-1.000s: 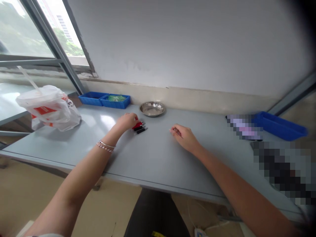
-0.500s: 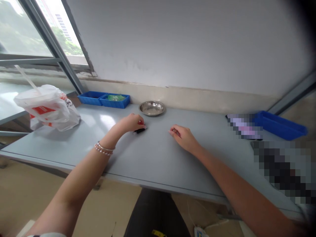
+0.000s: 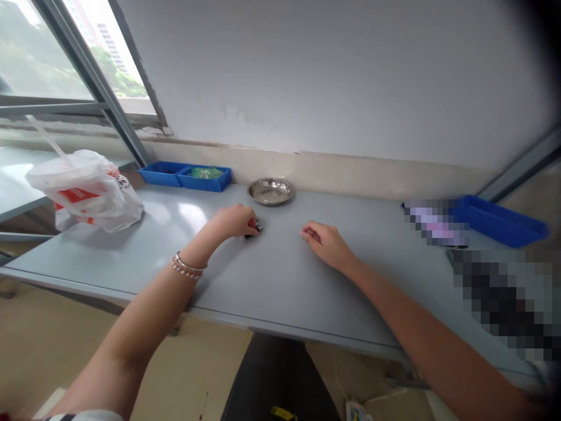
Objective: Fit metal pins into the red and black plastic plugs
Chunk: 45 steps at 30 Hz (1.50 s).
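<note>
My left hand point(image 3: 239, 222) is closed on a small black-and-red object point(image 3: 252, 233) just above or on the grey table. Thin shiny bits stick out from its right side, and the fingers cover most of it, so its kind is unclear. To the right, my right hand point(image 3: 324, 241) rests over the tabletop with fingers curled in toward the thumb; nothing shows in them. Beyond both hands, a round shallow steel dish point(image 3: 270, 202) stands near the wall, apart from either hand.
Two joined blue trays point(image 3: 204, 185) stand at the back left, one with a green packet point(image 3: 205, 172). A white plastic bag point(image 3: 94, 193) with a straw is at the left. On the right are a phone-like blurred item point(image 3: 433, 223), a blue bin point(image 3: 504, 225) and a pixelated dark thing point(image 3: 504, 304).
My left hand has shifted slightly right and toward me, turning the small object so that shiny bits now show. The right hand keeps its place.
</note>
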{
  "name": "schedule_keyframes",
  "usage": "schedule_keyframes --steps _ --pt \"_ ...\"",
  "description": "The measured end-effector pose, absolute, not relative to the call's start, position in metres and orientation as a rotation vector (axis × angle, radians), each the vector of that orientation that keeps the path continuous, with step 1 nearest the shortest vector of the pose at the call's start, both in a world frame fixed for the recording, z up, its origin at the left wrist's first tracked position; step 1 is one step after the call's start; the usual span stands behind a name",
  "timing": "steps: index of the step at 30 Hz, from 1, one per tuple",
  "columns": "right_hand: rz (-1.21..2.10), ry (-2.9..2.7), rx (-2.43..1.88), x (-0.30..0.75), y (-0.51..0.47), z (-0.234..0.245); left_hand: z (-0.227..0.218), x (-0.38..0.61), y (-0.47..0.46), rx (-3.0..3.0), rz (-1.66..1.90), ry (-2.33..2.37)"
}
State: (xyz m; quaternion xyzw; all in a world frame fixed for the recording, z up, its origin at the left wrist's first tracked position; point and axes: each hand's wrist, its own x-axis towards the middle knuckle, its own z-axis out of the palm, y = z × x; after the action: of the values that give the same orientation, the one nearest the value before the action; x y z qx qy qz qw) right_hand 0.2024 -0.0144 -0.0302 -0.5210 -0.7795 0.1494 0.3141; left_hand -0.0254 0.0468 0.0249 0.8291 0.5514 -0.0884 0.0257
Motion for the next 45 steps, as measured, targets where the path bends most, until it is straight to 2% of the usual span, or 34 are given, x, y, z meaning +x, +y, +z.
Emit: schedule_keyframes --steps 16,28,36,45 --pt "0.411 -2.068 -1.36 0.202 -0.016 -0.029 0.018 -0.019 0.036 2.644 -0.279 1.576" --pt "0.621 -1.974 -1.293 0.198 -0.02 -0.023 0.012 0.01 0.013 2.96 0.337 0.873" --pt "0.756 -1.856 -1.308 0.2 -0.015 -0.027 0.008 0.011 0.013 2.862 0.61 0.895" --pt "0.929 -1.726 -1.209 0.199 -0.013 -0.024 0.003 0.013 0.014 2.862 0.654 0.949"
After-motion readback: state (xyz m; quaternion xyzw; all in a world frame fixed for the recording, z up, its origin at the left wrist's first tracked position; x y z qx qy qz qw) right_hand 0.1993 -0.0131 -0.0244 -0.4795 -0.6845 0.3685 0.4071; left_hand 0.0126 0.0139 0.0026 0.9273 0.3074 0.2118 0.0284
